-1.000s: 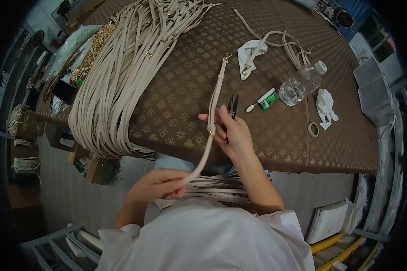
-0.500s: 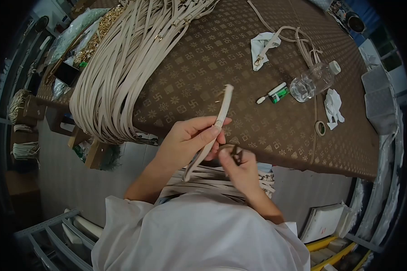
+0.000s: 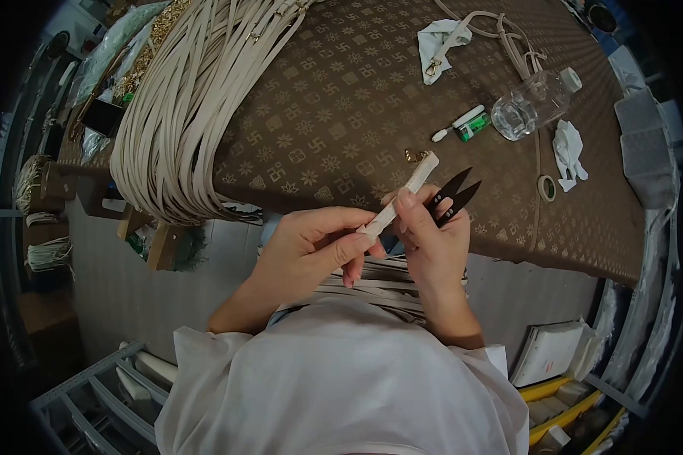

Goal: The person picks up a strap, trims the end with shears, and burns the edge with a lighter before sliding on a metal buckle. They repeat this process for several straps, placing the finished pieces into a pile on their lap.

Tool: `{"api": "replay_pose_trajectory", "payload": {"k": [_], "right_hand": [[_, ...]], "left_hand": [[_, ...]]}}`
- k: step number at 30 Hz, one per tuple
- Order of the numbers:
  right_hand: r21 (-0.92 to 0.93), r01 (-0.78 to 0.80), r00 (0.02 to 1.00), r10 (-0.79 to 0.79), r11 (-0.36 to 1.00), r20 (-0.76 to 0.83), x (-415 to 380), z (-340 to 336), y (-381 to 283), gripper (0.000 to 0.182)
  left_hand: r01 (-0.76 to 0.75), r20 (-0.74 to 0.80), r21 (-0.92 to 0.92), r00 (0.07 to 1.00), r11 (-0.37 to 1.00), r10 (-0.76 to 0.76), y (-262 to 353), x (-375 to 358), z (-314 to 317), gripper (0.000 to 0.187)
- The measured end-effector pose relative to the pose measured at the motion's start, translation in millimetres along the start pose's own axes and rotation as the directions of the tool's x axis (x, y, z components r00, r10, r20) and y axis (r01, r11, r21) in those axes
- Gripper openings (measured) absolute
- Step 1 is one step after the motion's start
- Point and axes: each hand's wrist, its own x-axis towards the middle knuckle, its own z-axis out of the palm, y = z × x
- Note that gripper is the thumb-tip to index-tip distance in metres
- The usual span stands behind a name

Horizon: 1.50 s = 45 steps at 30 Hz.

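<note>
A beige leather strap (image 3: 416, 180) slants up and to the right in front of me, with a gold-coloured metal clasp (image 3: 413, 157) by its upper end. My left hand (image 3: 307, 241) pinches the strap's lower part between thumb and fingers. Higher up, the thumb of my right hand (image 3: 439, 246) presses on the same strap. Black thread snips (image 3: 455, 197) are tucked in my right hand, blades apart and pointing up to the right. More beige straps (image 3: 387, 287) lie across my lap, partly hidden by my hands.
A thick bundle of beige straps (image 3: 174, 114) hangs over the left edge of the brown patterned tablecloth (image 3: 319, 114). To the right are a clear bottle (image 3: 527, 110), a green-labelled tube (image 3: 473, 126), white cloths (image 3: 568, 155) and a tape roll (image 3: 546, 188).
My right hand has risen from below and now touches the strap, its snips showing clearly. The strap has tilted further right, and the view has shifted slightly.
</note>
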Motion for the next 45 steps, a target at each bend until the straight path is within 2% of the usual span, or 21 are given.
{"api": "replay_pose_trajectory", "payload": {"k": [5, 7, 8, 10, 12, 15, 17, 18, 20, 21, 23, 24, 26, 27, 29, 32, 39, 41, 42, 44, 45], "right_hand": [[0.048, -0.052, 0.997, 0.055, 0.997, -0.053, -5, 1, -1, 0.015], [-0.134, 0.009, 0.999, -0.004, 0.991, 0.043, -8, -3, 1, 0.019], [-0.134, 0.009, 0.999, -0.004, 0.991, 0.039, -7, -3, -1, 0.019], [-0.035, 0.049, 0.989, -0.054, 0.998, -0.141, -2, -4, -6, 0.019], [0.056, 0.0, 0.99, 0.007, 0.998, -0.139, 0, -10, -8, 0.02], [0.084, -0.002, 0.991, 0.013, 0.996, -0.136, 0, -8, -9, 0.016], [0.072, -0.052, 0.989, 0.062, 0.996, -0.132, -2, -9, -10, 0.02], [0.073, -0.055, 0.989, 0.064, 0.996, -0.13, -3, -8, -9, 0.02], [0.019, -0.056, 0.991, 0.058, 0.998, -0.12, -3, -8, -8, 0.018], [0.019, -0.056, 0.991, 0.058, 0.998, -0.119, -3, -7, -6, 0.018], [0.145, 0.007, 0.994, 0.009, 0.989, -0.111, -4, -8, -3, 0.017], [0.145, 0.006, 0.994, 0.011, 0.989, -0.112, -4, -9, -2, 0.017], [0.133, 0.069, 0.994, -0.057, 0.989, -0.093, -6, -10, -1, 0.016], [0.133, 0.068, 0.994, -0.056, 0.989, -0.094, -7, -11, 0, 0.016], [0.104, 0.086, 0.991, -0.074, 0.991, -0.114, -8, -13, 0, 0.015], [0.143, 0.094, 0.991, -0.079, 0.985, -0.106, -10, -11, -1, 0.018], [0.083, 0.082, 0.992, -0.074, 0.993, -0.1, -16, -11, -8, 0.015], [0.022, 0.23, 0.929, -0.213, 0.973, -0.304, -20, -28, -7, 0.011], [0.035, 0.293, 0.878, -0.254, 0.956, -0.406, -21, -35, -22, 0.008], [0.22, 0.511, 0.731, -0.286, 0.831, -0.62, -28, -95, -39, 0.011], [0.192, 0.561, 0.705, -0.343, 0.805, -0.62, -38, -122, -52, 0.01]], "left_hand": [[-0.01, 0.016, -0.011, 1.0, 1.0, 0.01, -1, 1, 1, 0.022], [0.003, 0.025, 0.019, 1.0, 1.0, -0.004, -2, 1, 1, 0.021], [0.016, 0.032, 0.049, 0.999, 0.999, -0.018, -3, 1, 0, 0.02], [0.073, 0.041, 0.037, 0.996, 0.997, -0.075, 2, 0, 0, 0.019], [0.13, 0.052, 0.029, 0.99, 0.991, -0.131, 4, 0, -1, 0.019], [0.051, 0.058, 0.074, 0.997, 0.996, -0.055, -2, 2, 1, 0.021], [-0.307, -0.077, 0.437, 0.924, 0.845, 0.375, -11, 8, 11, 0.023], [-0.305, -0.081, 0.438, 0.924, 0.846, 0.374, -13, 11, 11, 0.023], [-0.533, 0.177, 0.785, 0.683, 0.317, 0.709, -14, 18, 8, 0.024], [-0.532, 0.177, 0.785, 0.683, 0.317, 0.709, -12, 18, 9, 0.024], [-0.38, 0.003, 0.728, 0.834, 0.57, 0.552, -6, 16, 13, 0.015], [-0.379, 0.001, 0.728, 0.834, 0.571, 0.551, -4, 15, 13, 0.015], [-0.178, -0.035, 0.415, 0.977, 0.892, 0.211, -1, 13, 9, 0.015], [-0.177, -0.035, 0.416, 0.977, 0.892, 0.21, 1, 13, 9, 0.015], [0.004, -0.007, 0.197, 1.0, 0.98, -0.003, 3, 12, 10, 0.019], [0.117, 0.059, 0.048, 0.991, 0.992, -0.119, 9, 12, 8, 0.021], [0.138, 0.112, 0.072, 0.983, 0.988, -0.145, 5, 12, 12, 0.023], [0.021, 0.132, 0.25, 0.99, 0.968, -0.056, -8, 14, 14, 0.027], [0.033, 0.149, 0.245, 0.986, 0.969, -0.071, -14, 15, 9, 0.027], [0.085, 0.29, 0.399, 0.933, 0.913, -0.213, -26, 14, -13, 0.031], [0.119, 0.276, 0.375, 0.933, 0.919, -0.233, -35, 7, -22, 0.029]]}}
